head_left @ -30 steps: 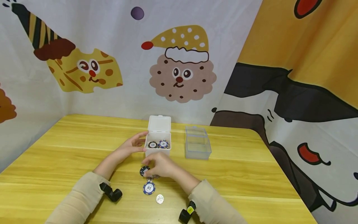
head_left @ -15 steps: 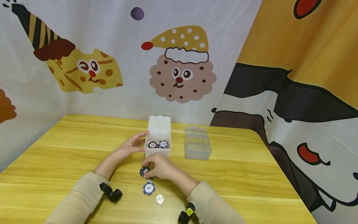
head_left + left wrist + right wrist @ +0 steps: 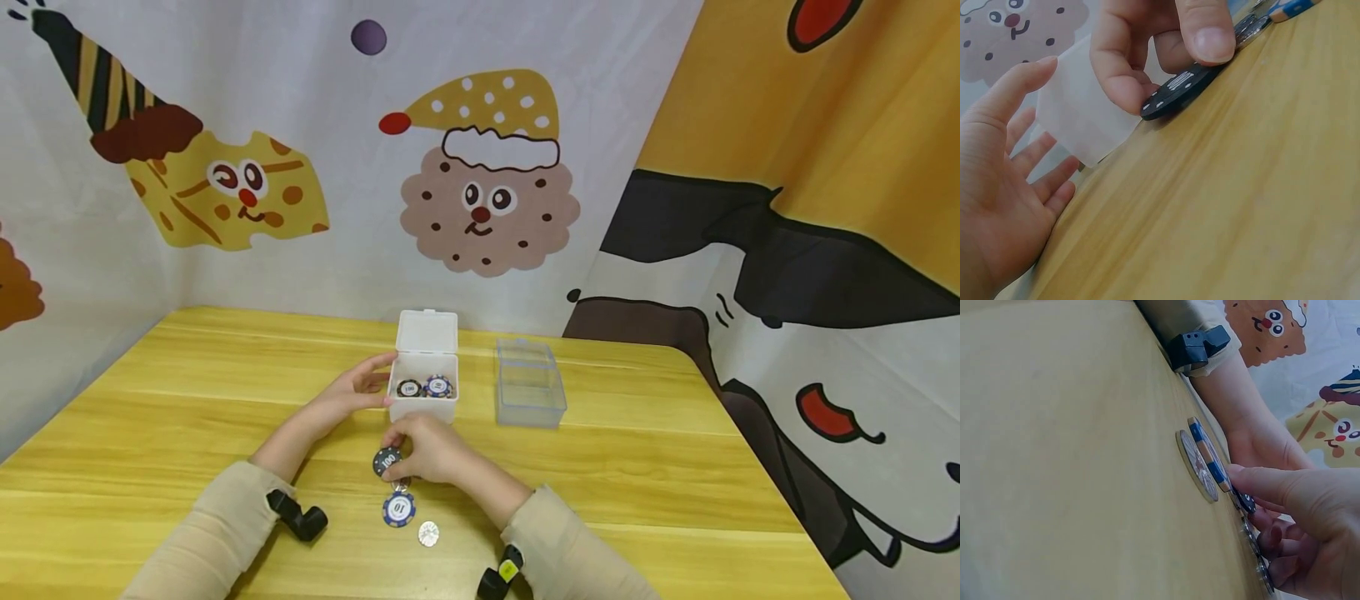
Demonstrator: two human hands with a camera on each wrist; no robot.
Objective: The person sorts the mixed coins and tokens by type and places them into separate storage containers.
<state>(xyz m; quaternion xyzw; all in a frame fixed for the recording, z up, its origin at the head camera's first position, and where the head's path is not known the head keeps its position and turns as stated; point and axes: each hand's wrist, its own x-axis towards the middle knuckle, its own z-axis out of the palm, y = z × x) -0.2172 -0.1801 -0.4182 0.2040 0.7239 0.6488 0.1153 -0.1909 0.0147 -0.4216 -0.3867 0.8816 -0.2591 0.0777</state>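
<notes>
A black poker chip marked 100 (image 3: 386, 461) is pinched between the thumb and fingers of my right hand (image 3: 433, 450), low over the table. In the left wrist view the chip (image 3: 1175, 97) sits slightly tilted, close to the wood. My left hand (image 3: 351, 392) rests against the left side of a white box (image 3: 423, 408), its fingers fairly straight. Inside the lid-up box lie a black chip (image 3: 408, 389) and a blue chip (image 3: 438, 386). Nearer to me are a blue chip marked 10 (image 3: 398, 508) and a silver coin (image 3: 428, 533). More silver coins (image 3: 1250, 536) lie partly hidden under my right hand.
A clear plastic box with compartments (image 3: 531, 396) stands to the right of the white box. Behind the yellow wooden table (image 3: 652, 467) hangs a cartoon-printed curtain (image 3: 337, 275).
My right hand has drawn slightly toward me, and the black chip with it. The blue 10 chip has shifted a little nearer. The left hand has stayed at the white box.
</notes>
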